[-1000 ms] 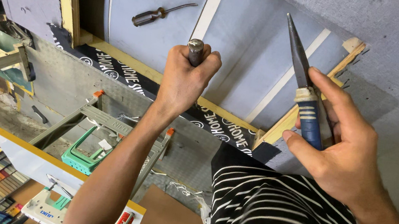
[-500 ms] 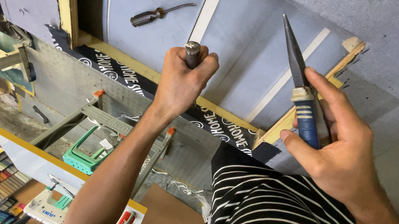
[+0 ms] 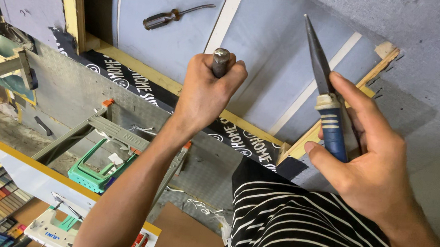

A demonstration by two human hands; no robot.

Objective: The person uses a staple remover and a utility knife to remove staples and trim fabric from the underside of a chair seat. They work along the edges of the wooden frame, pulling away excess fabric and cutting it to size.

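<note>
1. Head view, looking down: the pointed tool [image 3: 324,91] sits right of centre, a dark tapering blade with a pale collar and a ribbed blue grip, its tip aimed up and away over the grey panel [image 3: 174,42].
2. The right hand [image 3: 373,167] is clamped round that blue grip, thumb across the near side and forefinger laid along the far side, which looks like a hold meant to steady and steer the point.
3. The left hand [image 3: 207,92] is closed tight in a fist around a dark rounded handle [image 3: 220,62]; only the butt shows above the knuckles, so the rest of that tool cannot be made out.
4. Both hands hang above the panel's near edge, where a wooden frame [image 3: 311,136] runs beside a pale strip [image 3: 310,89].
5. Farther left on the panel lies a screwdriver [image 3: 174,16], well apart from both hands.
6. Nearer the camera is a black-and-white striped shirt [image 3: 306,236]; down at the left stand a green stool [image 3: 95,173] and a sewing machine [image 3: 53,228].
</note>
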